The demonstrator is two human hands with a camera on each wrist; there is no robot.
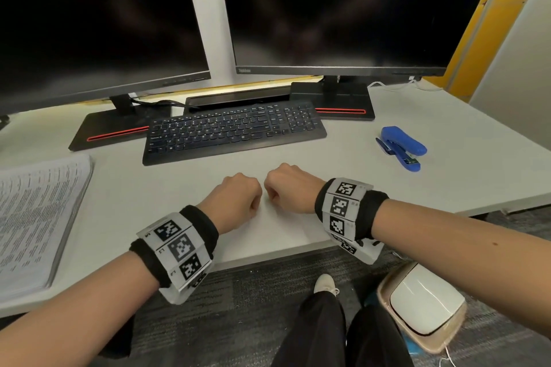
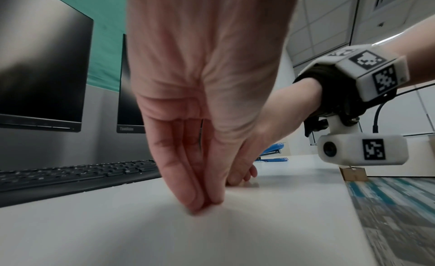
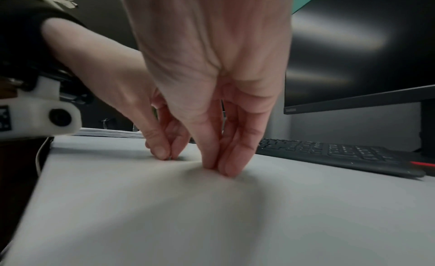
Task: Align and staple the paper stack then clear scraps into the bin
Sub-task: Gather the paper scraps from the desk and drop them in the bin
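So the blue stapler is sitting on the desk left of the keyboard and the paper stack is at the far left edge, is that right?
Not quite. The blue stapler sits on the desk to the right of the keyboard, not the left, as the head view shows. The paper stack is indeed at the far left edge.

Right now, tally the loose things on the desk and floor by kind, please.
Monitors: 2 (left, right)
Keyboard: 1
Stapler: 1
Paper stack: 1
Bin: 1
Total: 6
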